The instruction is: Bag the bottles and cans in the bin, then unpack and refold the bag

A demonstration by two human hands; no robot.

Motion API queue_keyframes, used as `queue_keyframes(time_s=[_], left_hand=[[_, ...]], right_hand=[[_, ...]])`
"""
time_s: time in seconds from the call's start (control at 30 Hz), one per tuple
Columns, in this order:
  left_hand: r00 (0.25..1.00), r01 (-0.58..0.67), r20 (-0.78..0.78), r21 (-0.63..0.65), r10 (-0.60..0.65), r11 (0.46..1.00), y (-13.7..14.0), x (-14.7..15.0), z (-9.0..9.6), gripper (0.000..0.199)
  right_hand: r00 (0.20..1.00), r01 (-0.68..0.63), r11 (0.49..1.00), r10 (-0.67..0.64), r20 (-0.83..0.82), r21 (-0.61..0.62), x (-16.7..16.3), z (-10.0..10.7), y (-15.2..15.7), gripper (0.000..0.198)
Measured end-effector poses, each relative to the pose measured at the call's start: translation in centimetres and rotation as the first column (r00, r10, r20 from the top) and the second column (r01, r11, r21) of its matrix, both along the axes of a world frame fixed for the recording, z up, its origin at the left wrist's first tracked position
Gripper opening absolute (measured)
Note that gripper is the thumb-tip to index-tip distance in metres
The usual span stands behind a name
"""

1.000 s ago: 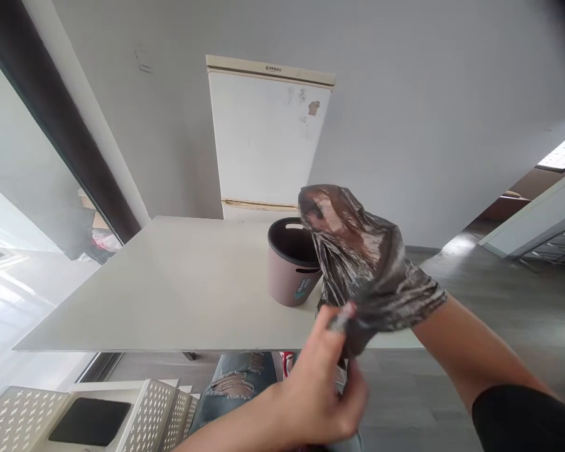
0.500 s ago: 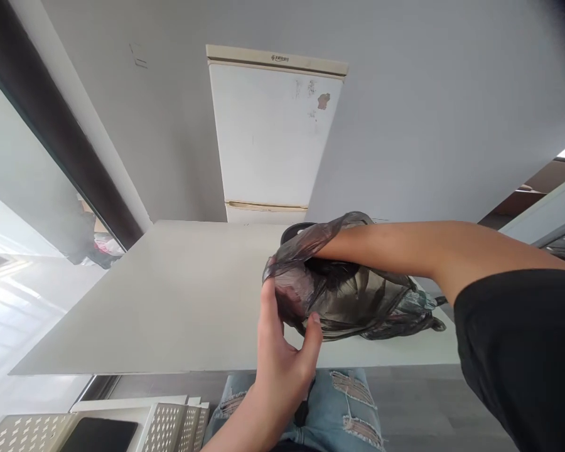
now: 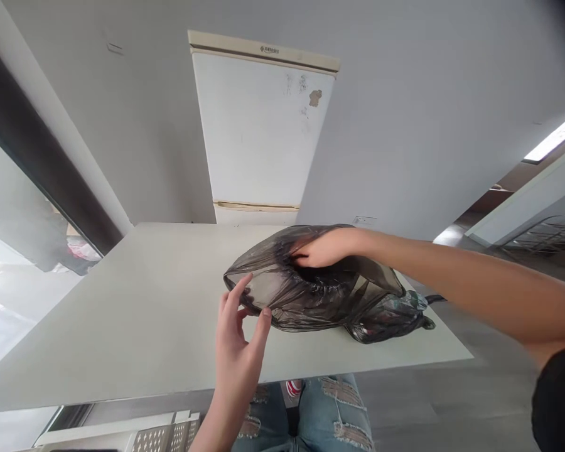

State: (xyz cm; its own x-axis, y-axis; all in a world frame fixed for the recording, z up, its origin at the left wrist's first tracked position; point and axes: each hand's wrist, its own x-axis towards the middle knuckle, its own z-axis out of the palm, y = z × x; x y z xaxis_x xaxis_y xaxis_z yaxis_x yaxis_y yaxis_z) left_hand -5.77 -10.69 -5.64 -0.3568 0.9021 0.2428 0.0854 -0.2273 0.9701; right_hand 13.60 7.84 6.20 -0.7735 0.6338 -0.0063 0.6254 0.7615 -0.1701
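Note:
A thin, see-through black plastic bag lies stretched out on the white table, its film spread toward the left. My left hand is at the bag's left edge, with thumb and index finger apart and their tips against the film; the other fingers are partly behind it. My right hand reaches into the bag's upper side, fingers curled on gathered film, the fingertips partly hidden. Against the bag's right end rests a filled, knotted black bag, its contents unclear.
The white table runs across in front of me, its near edge just above my knees. Behind it stands a white fridge by a grey wall. Perforated baskets sit below at left. A wire rack is at far right.
My right hand has come partly out of the bag, so that it shows now. The bag has spread farther left, and my left hand has shifted left with its edge.

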Motion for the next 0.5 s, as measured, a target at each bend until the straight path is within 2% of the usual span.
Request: queue_keyframes(time_s=[0.07, 0.1, 0.2, 0.27, 0.33, 0.37, 0.4, 0.43, 0.5], left_hand=[[0.999, -0.009, -0.035, 0.006, 0.01, 1.0, -0.2, 0.1, 0.5, 0.047], [0.997, -0.037, -0.063, 0.011, 0.037, 0.999, -0.2, 0.1, 0.7, 0.046], [0.953, -0.209, -0.197, 0.119, 0.229, 0.971, -0.6, 0.5, 1.1, 0.046], [0.877, -0.334, -0.244, 0.306, 0.413, 0.891, -1.0, 0.9, 1.1, 0.048], [0.806, -0.342, -0.269, 0.514, 0.526, 0.787, -1.4, 1.5, 0.9, 0.047], [0.8, -0.283, -0.299, 0.578, 0.521, 0.766, -1.4, 1.8, 0.9, 0.047], [0.809, -0.198, -0.347, 0.599, 0.474, 0.776, -1.1, 2.1, 0.9, 0.048], [0.825, -0.103, -0.408, 0.572, 0.391, 0.814, -0.6, 2.3, 1.1, 0.049], [0.848, 0.036, -0.495, 0.409, 0.189, 0.912, 1.2, 2.6, 1.5, 0.052]], right_hand=[[1.0, -0.003, 0.999, 0.002, -0.008, -0.051, 1.0, 1.6, -1.6, 0.024], [0.998, 0.026, 0.999, -0.027, -0.063, -0.028, 1.8, 2.1, -2.7, 0.027], [0.947, 0.184, 0.968, -0.129, -0.294, 0.168, 4.6, 2.0, -5.7, 0.029], [0.904, 0.277, 0.911, -0.14, -0.403, 0.304, 6.4, 0.8, -6.9, 0.029], [0.883, 0.34, 0.856, -0.149, -0.444, 0.389, 7.7, -0.4, -7.1, 0.031], [0.883, 0.354, 0.844, -0.16, -0.44, 0.403, 8.0, -0.9, -6.9, 0.033], [0.886, 0.36, 0.843, -0.175, -0.429, 0.401, 8.2, -1.1, -6.6, 0.035], [0.89, 0.361, 0.849, -0.19, -0.414, 0.386, 8.2, -1.2, -6.1, 0.037], [0.898, 0.357, 0.871, -0.221, -0.38, 0.338, 7.7, -0.9, -4.8, 0.043]])
